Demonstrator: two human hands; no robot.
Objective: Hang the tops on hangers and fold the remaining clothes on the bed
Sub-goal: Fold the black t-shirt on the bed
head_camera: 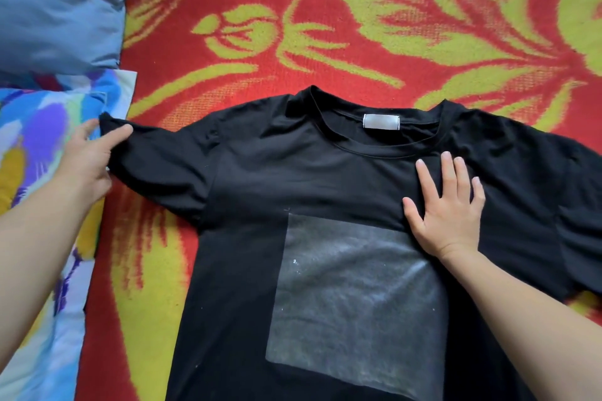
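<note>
While the black T-shirt (260,179) lies flat, front up, on the middle of the red and green blanket (358,26), we see the left hand (88,156) near the blanket's left edge. It pinches the end of one sleeve beside the colourful pillow (32,140). The right hand (446,205) rests flat on the chest with its fingers spread, just under the collar, above the grey square print (355,303).

Bare left hand (87,162), bare right hand (449,216), short plain nails (421,162)
</note>
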